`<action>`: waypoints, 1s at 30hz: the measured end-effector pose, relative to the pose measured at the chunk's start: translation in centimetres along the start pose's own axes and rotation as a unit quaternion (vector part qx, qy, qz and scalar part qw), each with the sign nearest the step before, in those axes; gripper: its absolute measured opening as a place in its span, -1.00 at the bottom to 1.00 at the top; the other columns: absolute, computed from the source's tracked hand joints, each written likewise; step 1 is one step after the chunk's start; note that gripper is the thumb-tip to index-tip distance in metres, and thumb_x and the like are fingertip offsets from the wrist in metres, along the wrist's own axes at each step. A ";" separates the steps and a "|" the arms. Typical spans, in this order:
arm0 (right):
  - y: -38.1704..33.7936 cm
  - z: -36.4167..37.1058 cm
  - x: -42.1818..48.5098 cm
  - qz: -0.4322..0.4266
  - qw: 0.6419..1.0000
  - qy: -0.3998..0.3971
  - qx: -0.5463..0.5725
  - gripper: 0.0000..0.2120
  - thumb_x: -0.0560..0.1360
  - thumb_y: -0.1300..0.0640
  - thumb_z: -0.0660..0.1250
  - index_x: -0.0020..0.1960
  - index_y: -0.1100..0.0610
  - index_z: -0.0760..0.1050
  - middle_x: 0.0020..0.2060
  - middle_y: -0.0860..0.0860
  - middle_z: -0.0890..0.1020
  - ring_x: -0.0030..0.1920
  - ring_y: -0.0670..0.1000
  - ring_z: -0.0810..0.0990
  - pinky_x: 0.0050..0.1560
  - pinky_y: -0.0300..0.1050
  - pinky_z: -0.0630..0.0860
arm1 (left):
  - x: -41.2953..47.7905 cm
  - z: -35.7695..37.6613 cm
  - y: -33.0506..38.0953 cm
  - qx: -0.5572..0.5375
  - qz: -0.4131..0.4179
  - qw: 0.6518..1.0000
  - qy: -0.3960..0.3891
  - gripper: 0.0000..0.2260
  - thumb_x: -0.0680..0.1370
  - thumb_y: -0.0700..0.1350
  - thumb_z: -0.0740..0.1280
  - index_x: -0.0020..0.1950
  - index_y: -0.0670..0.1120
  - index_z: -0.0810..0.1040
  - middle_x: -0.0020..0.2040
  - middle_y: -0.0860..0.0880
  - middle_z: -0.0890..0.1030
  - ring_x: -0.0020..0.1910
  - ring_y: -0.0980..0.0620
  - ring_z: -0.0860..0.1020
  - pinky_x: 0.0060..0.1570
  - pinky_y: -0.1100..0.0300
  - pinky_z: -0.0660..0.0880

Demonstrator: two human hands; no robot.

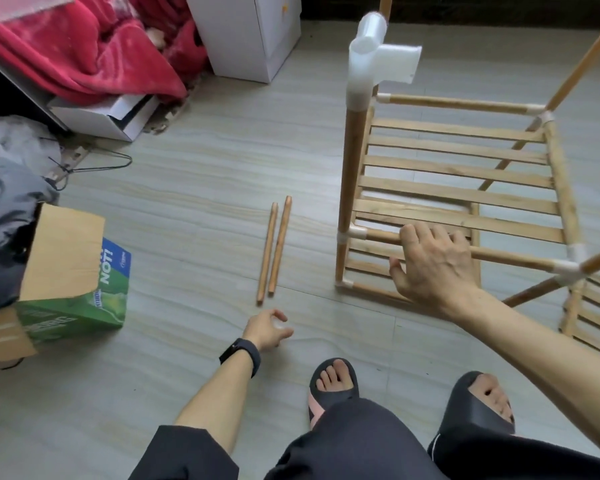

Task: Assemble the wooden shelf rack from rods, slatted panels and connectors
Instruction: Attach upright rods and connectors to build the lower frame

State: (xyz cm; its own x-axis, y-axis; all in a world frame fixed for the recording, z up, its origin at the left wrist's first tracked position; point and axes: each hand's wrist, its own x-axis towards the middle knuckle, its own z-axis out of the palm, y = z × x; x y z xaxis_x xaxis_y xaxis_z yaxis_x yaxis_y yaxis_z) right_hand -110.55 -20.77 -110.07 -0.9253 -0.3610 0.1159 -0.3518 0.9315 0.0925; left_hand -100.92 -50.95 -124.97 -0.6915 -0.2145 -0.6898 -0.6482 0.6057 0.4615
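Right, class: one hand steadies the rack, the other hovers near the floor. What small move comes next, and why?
Probably the left hand picks up one of the two loose rods lying ahead of it: the right hand holds the rack's rail, and the white connector atop the upright has empty sockets.

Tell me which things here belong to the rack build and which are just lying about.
Job: rack, gripped by the right hand; two loose rods; connector on the post.
Lying about: red blanket; green box; white cabinet.
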 end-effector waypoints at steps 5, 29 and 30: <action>0.4 -1.6 0.3 -0.007 0.991 -0.122 0.046 -0.46 0.41 -0.29 0.26 0.23 0.04 0.38 0.12 0.02 0.55 0.10 0.11 0.51 0.09 0.09 0.35 | -3.6 -3.6 7.2 -0.128 0.114 0.982 -0.076 -0.82 0.53 0.05 0.49 0.08 0.04 0.64 -0.11 -0.04 0.67 -0.42 0.19 0.57 -0.26 0.25 0.57; 11.4 -22.6 -8.4 0.166 0.777 0.237 0.559 -0.65 0.61 0.08 0.38 0.38 0.02 0.47 0.06 -0.01 0.70 -0.01 -0.06 0.72 0.04 -0.06 0.68 | -26.3 -3.3 38.6 -0.397 0.347 0.838 -0.138 -0.56 0.49 0.21 0.43 0.16 -0.12 0.63 -0.04 -0.02 0.75 -0.24 0.06 0.71 -0.33 0.30 0.56; 11.5 -22.5 -8.8 0.165 0.779 0.242 0.555 -0.63 0.60 0.07 0.39 0.38 0.01 0.47 0.07 -0.02 0.70 0.02 -0.05 0.72 0.06 -0.04 0.68 | -26.5 -2.9 38.5 -0.388 0.352 0.841 -0.139 -0.56 0.49 0.22 0.43 0.16 -0.11 0.63 -0.03 -0.01 0.75 -0.23 0.08 0.71 -0.32 0.29 0.56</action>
State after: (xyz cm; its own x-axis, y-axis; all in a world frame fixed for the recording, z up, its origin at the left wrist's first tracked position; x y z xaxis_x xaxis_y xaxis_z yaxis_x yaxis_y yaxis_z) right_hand -103.27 -7.85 -87.76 -0.9238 0.1823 0.3366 -0.2604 0.3452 -0.9017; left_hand -108.45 -24.21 -87.27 -0.9593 0.2405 -0.1481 -0.1977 -0.1973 0.9602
